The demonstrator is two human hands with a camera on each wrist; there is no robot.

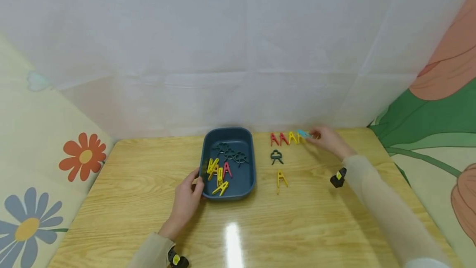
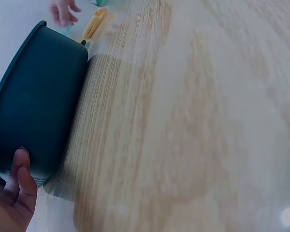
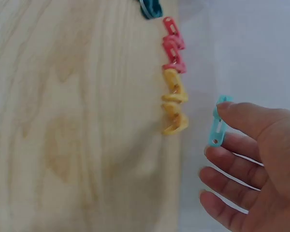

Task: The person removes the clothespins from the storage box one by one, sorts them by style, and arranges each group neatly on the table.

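Observation:
My left hand (image 1: pixel 186 199) grips the near-left side of a dark blue tray (image 1: pixel 243 183), its fingers against the outer wall in the left wrist view. Inside lie dark green cloud-shaped clips (image 1: pixel 241 158), several yellow clothespins (image 1: pixel 222 188) and a red clothespin (image 1: pixel 227 170). At the back of the table, my right hand (image 1: pixel 331 139) pinches a light blue clothespin (image 3: pixel 217 130) between thumb and fingers. It is held beside the right end of a row of two red clothespins (image 3: pixel 173 30) and two yellow clothespins (image 3: pixel 174 82). In the head view it partly covers the last yellow one.
In front of the row stands a dark green clip (image 1: pixel 276 157), and nearer me a single yellow clothespin (image 1: pixel 281 179). A white sheet (image 1: pixel 186 94) hangs behind the wooden table (image 1: pixel 145 173). Flower-patterned panels flank both sides.

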